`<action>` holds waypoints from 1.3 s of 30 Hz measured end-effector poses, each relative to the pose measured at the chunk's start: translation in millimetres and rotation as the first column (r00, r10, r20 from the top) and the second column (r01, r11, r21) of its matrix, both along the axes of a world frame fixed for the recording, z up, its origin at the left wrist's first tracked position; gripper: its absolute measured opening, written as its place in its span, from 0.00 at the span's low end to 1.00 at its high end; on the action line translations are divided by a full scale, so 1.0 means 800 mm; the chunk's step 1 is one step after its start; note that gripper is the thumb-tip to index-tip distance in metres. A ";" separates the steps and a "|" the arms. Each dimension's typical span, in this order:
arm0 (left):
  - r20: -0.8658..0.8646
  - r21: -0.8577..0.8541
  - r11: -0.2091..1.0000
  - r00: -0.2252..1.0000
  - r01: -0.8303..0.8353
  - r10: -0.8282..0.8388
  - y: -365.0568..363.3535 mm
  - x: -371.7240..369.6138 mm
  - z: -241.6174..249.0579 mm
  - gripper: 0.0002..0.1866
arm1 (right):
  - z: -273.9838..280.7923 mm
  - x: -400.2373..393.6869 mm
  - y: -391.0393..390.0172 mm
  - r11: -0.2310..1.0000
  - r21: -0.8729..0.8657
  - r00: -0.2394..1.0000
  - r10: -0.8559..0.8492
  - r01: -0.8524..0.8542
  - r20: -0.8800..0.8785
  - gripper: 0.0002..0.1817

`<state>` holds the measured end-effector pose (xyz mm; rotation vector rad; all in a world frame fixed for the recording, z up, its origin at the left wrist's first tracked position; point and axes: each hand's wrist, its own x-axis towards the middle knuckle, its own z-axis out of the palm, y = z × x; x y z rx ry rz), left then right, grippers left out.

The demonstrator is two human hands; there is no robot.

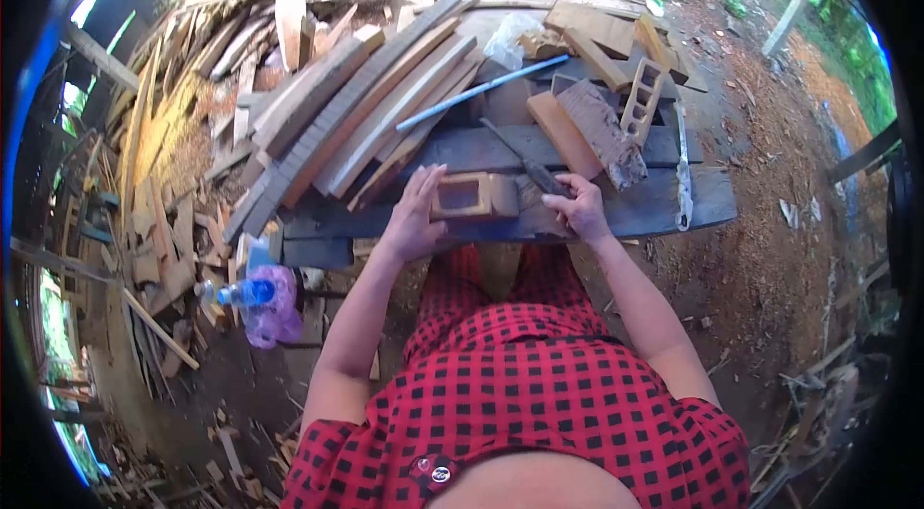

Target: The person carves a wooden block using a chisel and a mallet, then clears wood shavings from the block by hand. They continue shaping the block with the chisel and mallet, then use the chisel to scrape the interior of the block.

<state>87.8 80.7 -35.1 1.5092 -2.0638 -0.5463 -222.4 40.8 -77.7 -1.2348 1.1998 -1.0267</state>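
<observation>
A small wooden block with a rectangular hollow lies near the front edge of the dark plank bench. My left hand grips its left end, fingers stretched along the side and the thumb toward the front. To the right of the block, my right hand is closed around the handle end of a dark, slender tool that looks like a file. Its thin tip points away and to the left, over the bench and apart from the block.
Long boards are stacked at the bench's left. A pale blue rod, a rough wood piece, a slotted wooden frame and a whitish stick lie farther back and right. A bottle in a purple bag stands lower left.
</observation>
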 end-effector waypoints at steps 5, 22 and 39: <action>-0.160 0.206 0.976 0.981 -0.070 0.105 -0.002 0.003 -0.009 0.45 | -0.001 -0.004 -0.008 0.993 0.109 0.993 -0.054 0.043 0.101 0.17; -0.055 0.159 0.987 0.998 -0.004 0.013 -0.018 0.028 -0.014 0.46 | 0.300 0.048 -0.040 0.503 -0.190 0.278 0.105 -0.843 -0.955 0.15; -0.028 0.229 0.973 1.000 0.007 -0.001 -0.019 0.029 -0.004 0.46 | 0.314 0.186 -0.042 0.242 0.063 -0.109 -0.182 -0.968 -0.977 0.04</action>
